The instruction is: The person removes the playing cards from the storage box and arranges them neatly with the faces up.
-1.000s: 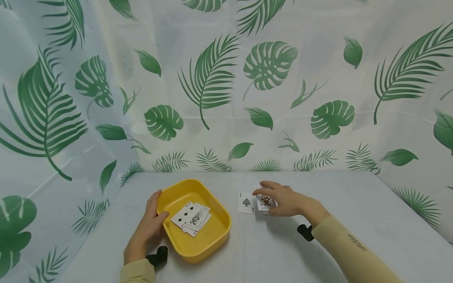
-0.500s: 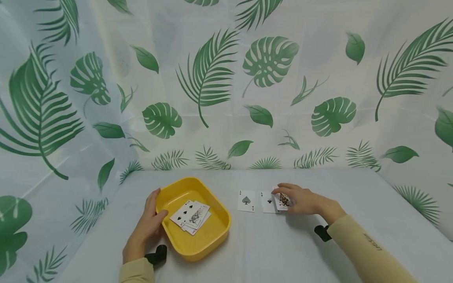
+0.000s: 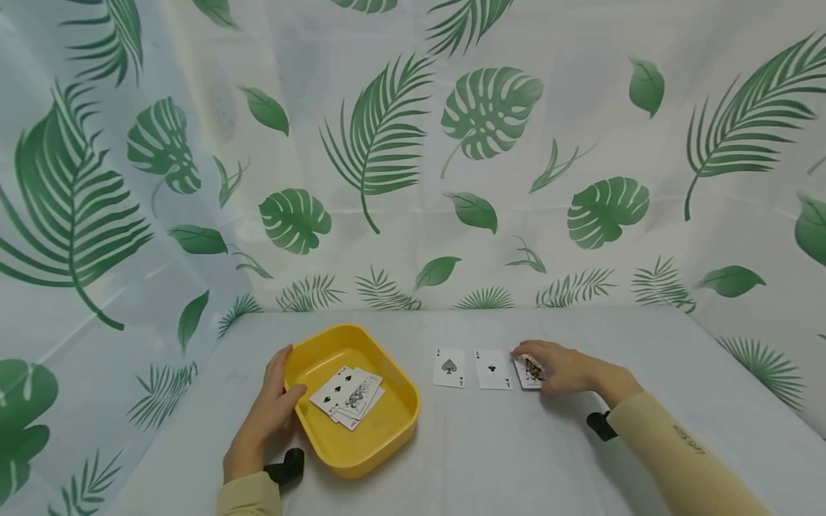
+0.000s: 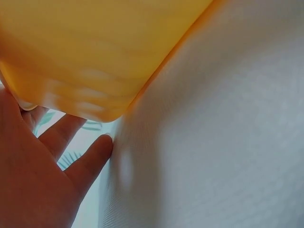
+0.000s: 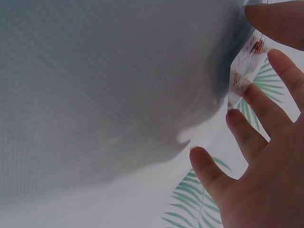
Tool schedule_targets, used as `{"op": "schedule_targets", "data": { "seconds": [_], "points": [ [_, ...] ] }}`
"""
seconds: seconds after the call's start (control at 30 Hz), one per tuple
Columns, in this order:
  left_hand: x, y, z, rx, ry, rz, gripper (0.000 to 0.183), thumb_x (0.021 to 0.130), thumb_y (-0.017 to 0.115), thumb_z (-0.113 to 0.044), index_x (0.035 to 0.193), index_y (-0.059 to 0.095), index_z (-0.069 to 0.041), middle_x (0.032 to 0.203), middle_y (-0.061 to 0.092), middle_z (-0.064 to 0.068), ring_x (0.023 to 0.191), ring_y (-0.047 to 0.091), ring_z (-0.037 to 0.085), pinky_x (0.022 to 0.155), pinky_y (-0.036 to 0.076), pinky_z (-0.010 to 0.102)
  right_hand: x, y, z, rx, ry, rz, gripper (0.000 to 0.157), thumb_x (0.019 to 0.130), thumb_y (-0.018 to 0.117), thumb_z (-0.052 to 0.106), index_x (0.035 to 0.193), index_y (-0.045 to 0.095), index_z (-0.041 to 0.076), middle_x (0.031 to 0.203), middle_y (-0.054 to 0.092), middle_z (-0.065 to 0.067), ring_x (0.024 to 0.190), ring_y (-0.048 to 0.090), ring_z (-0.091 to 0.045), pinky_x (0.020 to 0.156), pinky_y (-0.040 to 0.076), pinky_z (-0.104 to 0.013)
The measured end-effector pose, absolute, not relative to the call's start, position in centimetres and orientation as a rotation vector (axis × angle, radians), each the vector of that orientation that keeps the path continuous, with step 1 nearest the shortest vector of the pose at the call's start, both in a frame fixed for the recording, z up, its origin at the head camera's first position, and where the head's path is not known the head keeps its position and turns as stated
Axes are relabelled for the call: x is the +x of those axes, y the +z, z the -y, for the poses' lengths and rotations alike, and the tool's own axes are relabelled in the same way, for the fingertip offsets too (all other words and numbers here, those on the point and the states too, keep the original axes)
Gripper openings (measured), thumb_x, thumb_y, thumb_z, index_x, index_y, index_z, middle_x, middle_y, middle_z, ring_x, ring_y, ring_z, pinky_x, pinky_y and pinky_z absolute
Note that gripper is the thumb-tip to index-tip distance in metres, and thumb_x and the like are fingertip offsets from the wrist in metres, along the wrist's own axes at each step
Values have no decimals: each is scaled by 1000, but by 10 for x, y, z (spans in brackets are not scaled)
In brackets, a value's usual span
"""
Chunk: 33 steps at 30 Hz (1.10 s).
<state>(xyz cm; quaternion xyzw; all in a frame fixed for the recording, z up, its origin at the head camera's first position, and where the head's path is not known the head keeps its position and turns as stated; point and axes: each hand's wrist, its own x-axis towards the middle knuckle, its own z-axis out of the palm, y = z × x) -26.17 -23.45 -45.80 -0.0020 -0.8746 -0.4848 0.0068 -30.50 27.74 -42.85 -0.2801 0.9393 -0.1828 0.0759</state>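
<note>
My left hand [image 3: 258, 421] grips the left rim of a yellow plastic bin [image 3: 382, 453], thumb over the edge and fingers along the outside. Inside the bin lies a small pile of playing cards: a spade card [image 3: 327, 398] and a black-and-white picture card [image 3: 358, 395] show on top. Over on the right, my right hand [image 3: 573, 370] holds a coloured picture playing card [image 3: 532, 371] flat by the cloth, thumb at its near edge and fingers at its far edge. In the right wrist view, fingertips [image 5: 233, 114] meet the card's edge.
To the left of the held card, an ace of clubs [image 3: 493, 374] and an ace of spades [image 3: 449, 376] lie face up in a row on the pale cloth [image 3: 464, 459]. A leaf-printed curtain [image 3: 400, 236] rises behind and at both sides.
My right hand has carried the picture card rightward, off the ace of clubs, which now shows fully beside the ace of spades. The left hand and bin stay in place.
</note>
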Motion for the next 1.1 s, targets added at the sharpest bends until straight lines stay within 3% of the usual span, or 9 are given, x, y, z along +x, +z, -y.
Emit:
{"op": "schedule_targets", "data": {
  "seconds": [0.6,0.87,1.1],
  "points": [
    [-261,-457,233,3,-1528,2719,83,92,51,-9,162,7,-11,167,2,14,149,18,35,119,15,53,-308,-431,-280,-830,-619,-2757,75,65,69,3,138,53,2,145,47,-23,136,38,-49,106,32,-66],
    [-260,-456,233,-13,-1531,2717,83,92,52,-10,162,7,-10,167,2,15,149,17,35,119,15,54,-304,-419,-271,-694,-555,-2839,69,76,73,15,143,53,9,148,44,-24,135,38,-50,102,34,-71],
    [-259,-457,235,-26,-1547,2710,83,92,52,-9,162,8,-11,167,2,15,149,18,35,119,15,54,-302,-400,-252,-768,-532,-2872,64,82,70,18,144,52,11,148,45,-21,134,41,-48,99,38,-71]
  ]
}}
